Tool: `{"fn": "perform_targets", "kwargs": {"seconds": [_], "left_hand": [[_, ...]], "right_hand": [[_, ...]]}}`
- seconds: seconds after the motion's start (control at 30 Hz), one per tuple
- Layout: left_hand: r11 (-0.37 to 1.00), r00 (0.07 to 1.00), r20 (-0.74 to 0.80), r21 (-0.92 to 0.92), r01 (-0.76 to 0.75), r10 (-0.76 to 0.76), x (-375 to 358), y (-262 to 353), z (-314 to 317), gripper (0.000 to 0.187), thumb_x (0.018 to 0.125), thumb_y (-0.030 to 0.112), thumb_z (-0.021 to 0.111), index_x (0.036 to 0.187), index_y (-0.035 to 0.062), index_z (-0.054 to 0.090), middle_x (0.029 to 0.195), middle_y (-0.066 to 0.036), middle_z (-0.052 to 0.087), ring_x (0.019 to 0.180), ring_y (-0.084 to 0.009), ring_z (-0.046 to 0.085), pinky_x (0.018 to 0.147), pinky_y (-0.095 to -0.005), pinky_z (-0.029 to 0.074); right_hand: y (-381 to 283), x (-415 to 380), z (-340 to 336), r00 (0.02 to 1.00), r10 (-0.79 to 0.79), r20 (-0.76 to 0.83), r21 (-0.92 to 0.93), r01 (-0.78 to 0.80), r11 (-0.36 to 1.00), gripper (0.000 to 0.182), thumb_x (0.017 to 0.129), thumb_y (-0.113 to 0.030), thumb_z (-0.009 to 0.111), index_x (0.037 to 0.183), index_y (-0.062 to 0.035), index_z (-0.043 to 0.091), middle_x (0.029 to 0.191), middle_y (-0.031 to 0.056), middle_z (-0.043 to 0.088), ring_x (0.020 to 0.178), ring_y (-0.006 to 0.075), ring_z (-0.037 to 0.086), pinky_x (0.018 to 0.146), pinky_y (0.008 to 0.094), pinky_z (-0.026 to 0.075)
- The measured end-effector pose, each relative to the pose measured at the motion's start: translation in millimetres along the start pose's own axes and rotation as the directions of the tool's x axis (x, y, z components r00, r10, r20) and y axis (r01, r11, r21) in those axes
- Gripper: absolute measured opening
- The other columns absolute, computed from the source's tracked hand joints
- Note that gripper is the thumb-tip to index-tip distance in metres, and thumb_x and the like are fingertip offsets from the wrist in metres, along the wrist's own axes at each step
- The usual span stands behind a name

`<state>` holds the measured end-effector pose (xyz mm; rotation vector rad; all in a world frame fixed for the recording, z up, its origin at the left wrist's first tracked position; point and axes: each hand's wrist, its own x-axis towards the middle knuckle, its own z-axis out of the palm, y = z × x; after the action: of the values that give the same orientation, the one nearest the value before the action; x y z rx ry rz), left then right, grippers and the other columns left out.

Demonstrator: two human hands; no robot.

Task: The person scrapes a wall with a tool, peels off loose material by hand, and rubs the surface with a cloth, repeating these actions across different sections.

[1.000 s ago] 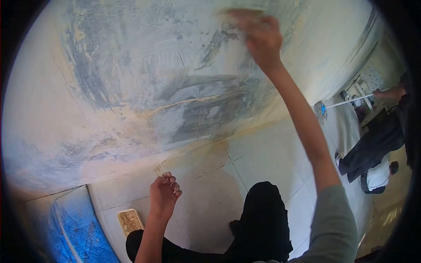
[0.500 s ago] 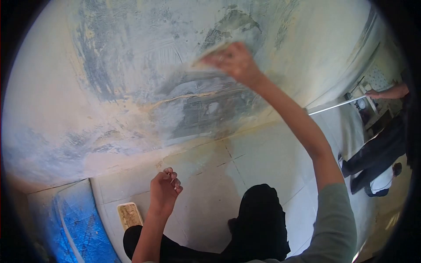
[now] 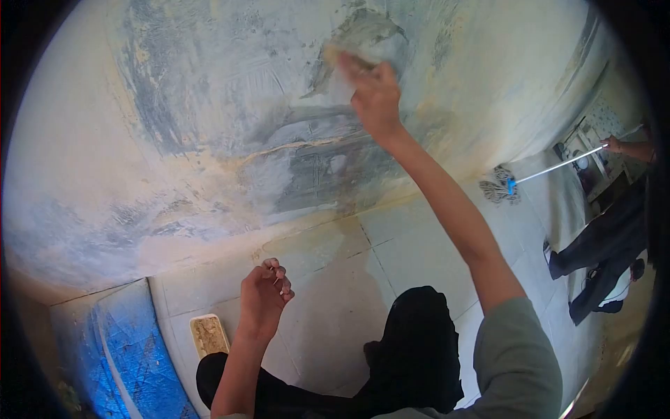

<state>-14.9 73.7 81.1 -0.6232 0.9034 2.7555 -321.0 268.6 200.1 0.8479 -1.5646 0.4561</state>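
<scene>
My right hand (image 3: 373, 94) is raised against the patchy grey and cream wall (image 3: 209, 91), its fingers closed on a flat tan piece (image 3: 333, 54) that is smeared by motion. It is at the lower left of a dark grey patch on the wall. Down and to the left, my left hand (image 3: 267, 297) hovers over the tiled floor with its fingers curled inward; I cannot tell what, if anything, is in them. Near that forearm, a cream tray (image 3: 193, 328) of brownish crumbly material rests on the floor, partly behind my knee.
A crinkled blue sheet (image 3: 132, 349) covers something at the lower left, by the wall. On the right, another person's hand (image 3: 614, 144) grips the pole of a mop (image 3: 501, 187) whose head lies on the tiles. A seated figure in white (image 3: 618, 290) shows farther right.
My right hand has moved slightly left and up along the wall with the tan piece. The mop head has come out from behind my forearm. My left hand stays nearly still.
</scene>
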Motion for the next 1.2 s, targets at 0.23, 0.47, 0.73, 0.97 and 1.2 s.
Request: {"fn": "perform_targets", "kwargs": {"seconds": [0.23,0.47,0.73,0.97,1.2], "left_hand": [[1.000,1.000,0.005,0.007,0.011,-0.012,-1,-1,-2,0.010,0.083,0.012,0.049,0.092,0.0125,0.052,0.076,0.002,0.050,0.063,-0.0143,0.048,0.060,-0.0278,0.040],[0.999,1.000,-0.006,0.053,0.012,-0.011,-2,-5,-3,0.009,0.083,0.016,0.049,0.092,0.0141,0.052,0.078,0.002,0.050,0.064,-0.0124,0.048,0.063,-0.0278,0.040],[0.994,0.996,-0.067,0.093,-0.061,0.067,2,-5,-8,0.011,0.083,0.016,0.049,0.093,0.0137,0.053,0.079,0.002,0.051,0.064,-0.0119,0.049,0.062,-0.0275,0.040],[0.991,0.997,-0.049,0.115,-0.061,0.067,-1,-7,8,0.011,0.082,0.014,0.049,0.093,0.0135,0.053,0.078,0.002,0.050,0.064,-0.0121,0.048,0.061,-0.0269,0.039],[0.995,0.996,-0.081,0.093,-0.026,0.034,6,-14,-2,0.012,0.081,0.014,0.050,0.093,0.0136,0.053,0.079,0.003,0.050,0.064,-0.0119,0.046,0.061,-0.0265,0.039]], "right_hand": [[27,41,-28,0.994,-0.073,0.087,-0.132,0.084,0.988,0.061,0.061,0.011,0.055,0.110,-0.0198,0.072,0.110,-0.0067,0.070,0.077,0.0198,0.052,0.071,0.0315,0.047],[29,31,-26,0.909,-0.337,0.246,0.018,0.343,0.939,0.063,0.064,0.006,0.059,0.119,-0.0213,0.068,0.114,-0.0025,0.069,0.086,0.0213,0.056,0.079,0.0329,0.045],[7,-18,-23,0.976,-0.110,0.187,0.085,0.095,0.992,0.059,0.062,0.007,0.060,0.114,-0.0177,0.071,0.103,-0.0014,0.072,0.072,0.0228,0.045,0.071,0.0360,0.047],[-3,5,-2,0.971,0.174,-0.163,0.058,-0.167,0.984,0.059,0.062,0.008,0.055,0.113,-0.0192,0.071,0.104,0.0008,0.071,0.076,0.0240,0.050,0.076,0.0351,0.045],[44,43,-36,0.988,-0.122,0.094,-0.014,0.124,0.992,0.064,0.061,0.006,0.057,0.118,-0.0186,0.068,0.106,0.0025,0.071,0.078,0.0257,0.052,0.080,0.0366,0.045]]}}
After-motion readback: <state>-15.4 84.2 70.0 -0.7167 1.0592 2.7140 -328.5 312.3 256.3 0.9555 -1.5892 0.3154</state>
